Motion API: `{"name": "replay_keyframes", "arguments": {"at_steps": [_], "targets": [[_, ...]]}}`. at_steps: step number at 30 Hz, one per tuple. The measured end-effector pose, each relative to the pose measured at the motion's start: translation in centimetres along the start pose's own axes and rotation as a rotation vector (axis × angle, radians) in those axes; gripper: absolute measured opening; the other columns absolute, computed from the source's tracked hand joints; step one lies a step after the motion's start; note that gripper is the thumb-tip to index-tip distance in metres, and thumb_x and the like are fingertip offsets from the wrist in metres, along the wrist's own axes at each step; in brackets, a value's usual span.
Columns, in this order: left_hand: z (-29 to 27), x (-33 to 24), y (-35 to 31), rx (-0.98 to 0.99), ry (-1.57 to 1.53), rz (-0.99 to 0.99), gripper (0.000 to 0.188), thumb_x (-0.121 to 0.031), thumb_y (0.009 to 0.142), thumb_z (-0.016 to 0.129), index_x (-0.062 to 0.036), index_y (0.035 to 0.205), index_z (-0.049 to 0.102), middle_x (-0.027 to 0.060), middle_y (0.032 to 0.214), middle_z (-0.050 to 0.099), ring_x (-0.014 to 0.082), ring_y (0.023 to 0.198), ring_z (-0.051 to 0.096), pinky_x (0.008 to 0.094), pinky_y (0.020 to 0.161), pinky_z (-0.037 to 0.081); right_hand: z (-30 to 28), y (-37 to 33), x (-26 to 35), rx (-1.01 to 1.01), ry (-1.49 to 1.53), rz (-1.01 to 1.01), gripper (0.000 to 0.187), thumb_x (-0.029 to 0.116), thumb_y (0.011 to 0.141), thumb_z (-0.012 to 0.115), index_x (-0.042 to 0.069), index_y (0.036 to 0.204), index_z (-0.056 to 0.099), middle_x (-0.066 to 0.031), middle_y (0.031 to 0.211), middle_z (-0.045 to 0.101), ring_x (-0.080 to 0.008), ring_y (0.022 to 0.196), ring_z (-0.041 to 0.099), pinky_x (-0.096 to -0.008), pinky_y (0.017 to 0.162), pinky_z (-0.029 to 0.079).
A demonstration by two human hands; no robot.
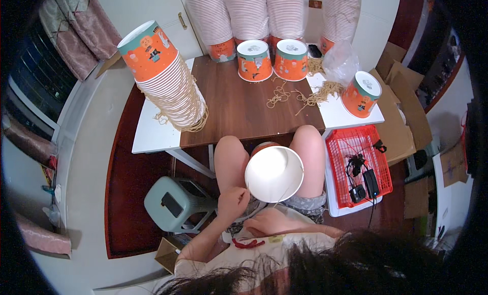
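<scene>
A white-lined paper bucket (273, 173) sits between my knees, its open mouth tilted up toward me. Beside its lower left rim is my left hand (234, 202), fingers curled into a pinch; what they hold, if anything, is too small to make out. My right hand (267, 222) lies just below the near rim, its fingers bent and partly hidden. A thin light strand (284, 192) crosses the near rim close to the right hand. On the table's left stands a tall leaning stack of orange-and-green paper buckets (162, 76), with tan cords (190, 109) hanging along its side.
Upside-down buckets (291, 60) stand on the wooden table (223, 101), with tall wrapped stacks (247, 15) behind. Loose tan cord (320, 94) lies at the right, near a clear plastic bag (341, 61). A red basket (333, 152) with black adapters sits right; a grey-green stool (157, 198) stands left.
</scene>
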State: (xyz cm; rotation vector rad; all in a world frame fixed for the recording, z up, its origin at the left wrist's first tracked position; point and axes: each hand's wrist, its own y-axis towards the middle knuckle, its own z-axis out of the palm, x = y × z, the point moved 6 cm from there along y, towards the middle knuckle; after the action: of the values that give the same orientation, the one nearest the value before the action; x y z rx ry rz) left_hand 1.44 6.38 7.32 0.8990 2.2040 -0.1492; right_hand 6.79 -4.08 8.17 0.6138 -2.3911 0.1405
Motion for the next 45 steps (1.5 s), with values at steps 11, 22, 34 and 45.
{"name": "replay_keyframes", "arguments": {"at_steps": [11, 22, 34, 45], "targets": [[0.4, -0.3, -0.9, -0.028, -0.137, 0.091, 0.009, -0.011, 0.073, 0.056, -0.0031, 0.070, 0.060, 0.0112, 0.067, 0.059, 0.0285, 0.063, 0.057, 0.0365, 0.058, 0.045, -3.4, 0.0, -6.0, -0.704, 0.268, 0.256, 0.016, 0.006, 0.077, 0.057, 0.003, 0.092, 0.052, -0.0142, 0.082, 0.058, -0.0321, 0.067, 0.058, -0.0363, 0.060, 0.047], [0.1, -1.1, -1.2, 0.008, -0.082, 0.125, 0.009, -0.010, 0.074, 0.055, -0.0021, 0.073, 0.058, 0.0122, 0.071, 0.058, 0.0294, 0.067, 0.057, 0.0371, 0.059, 0.045, -2.9, 0.5, -6.7, -0.677, 0.387, 0.305, 0.011, 0.005, 0.073, 0.061, 0.002, 0.084, 0.060, -0.0134, 0.078, 0.061, -0.0274, 0.067, 0.061, -0.0323, 0.060, 0.049], [0.2, -0.7, -1.2, 0.029, -0.128, 0.108, 0.012, -0.012, 0.077, 0.054, -0.0013, 0.076, 0.058, 0.0134, 0.074, 0.058, 0.0305, 0.068, 0.057, 0.0362, 0.061, 0.045, -2.9, 0.1, -6.9, -0.695, 0.421, 0.317, 0.017, 0.010, 0.074, 0.061, 0.002, 0.088, 0.057, -0.0164, 0.079, 0.060, -0.0310, 0.070, 0.061, -0.0346, 0.062, 0.050], [-1.7, 0.3, 4.1, -0.179, 0.019, 0.106, 0.028, -0.030, 0.075, 0.062, -0.0034, 0.081, 0.056, 0.0118, 0.067, 0.057, 0.0257, 0.064, 0.058, 0.0335, 0.057, 0.045, -3.3, -3.7, -4.5, -0.229, -0.288, 0.283, 0.031, 0.020, 0.066, 0.063, 0.003, 0.088, 0.049, -0.0103, 0.075, 0.054, -0.0274, 0.064, 0.059, -0.0360, 0.053, 0.048]]}}
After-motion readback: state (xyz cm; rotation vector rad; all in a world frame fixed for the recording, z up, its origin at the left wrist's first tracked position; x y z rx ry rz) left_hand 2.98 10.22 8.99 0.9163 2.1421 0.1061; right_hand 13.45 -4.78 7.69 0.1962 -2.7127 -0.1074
